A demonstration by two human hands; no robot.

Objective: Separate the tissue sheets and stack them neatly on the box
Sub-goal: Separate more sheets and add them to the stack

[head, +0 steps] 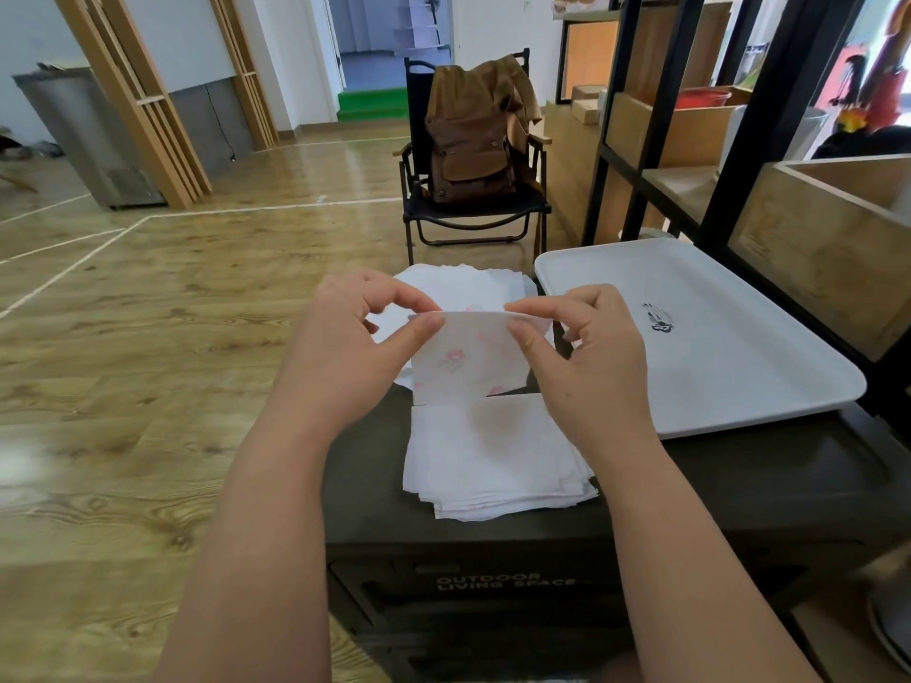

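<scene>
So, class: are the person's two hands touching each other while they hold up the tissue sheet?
Apart. The head view shows the left hand and right hand pinching opposite top corners of the tissue sheet, with bare tissue between them.

A dark box (729, 490) carries a near stack of tissue sheets (493, 460) below the right hand (586, 352), a loose pile (463, 288) beyond the left hand (355, 342), and a white tray (715, 337) right of both.

Far pile of tissues (458, 288) partly hidden behind both hands and the held tissue sheet (468, 357). Box (739, 490) cut off by the right and bottom edges; its front lettering is blurred. White tray's (715, 347) printed mark is too small to read.
</scene>
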